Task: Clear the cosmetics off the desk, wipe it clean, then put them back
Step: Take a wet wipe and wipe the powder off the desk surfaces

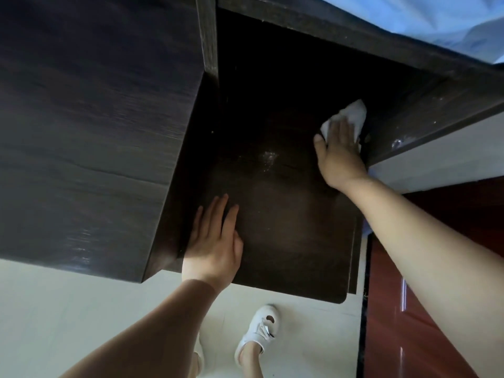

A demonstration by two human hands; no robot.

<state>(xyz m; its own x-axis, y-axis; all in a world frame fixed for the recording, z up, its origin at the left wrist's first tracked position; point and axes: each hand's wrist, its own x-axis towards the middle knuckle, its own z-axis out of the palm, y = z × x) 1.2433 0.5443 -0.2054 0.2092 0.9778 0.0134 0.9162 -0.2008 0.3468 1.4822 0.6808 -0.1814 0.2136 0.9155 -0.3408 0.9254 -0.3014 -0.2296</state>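
Dust is the target here: a pale powdery patch (268,158) lies on the dark wood bench (286,227), to the left of the right hand (339,154) and nearer the person than its fingertips. That hand presses a white cloth (351,115) flat against the bench's far right side, close against the dark side panel (425,115); its fingers (343,129) lie straight and close together on the cloth, thumb out to the left. The cloth's bulk sticks out beyond the fingertips, away from the person. To reach the dust, the right hand would likely sweep left and back toward the person. The left hand (215,241) rests flat near the front left of the bench, fingers straight and slightly apart, beside a taller dark cabinet (90,132). It is nearer the patch but holds nothing. No cosmetics are in view. Below are pale floor (68,309), a white shoe (259,332) and a reddish-brown panel (409,309).
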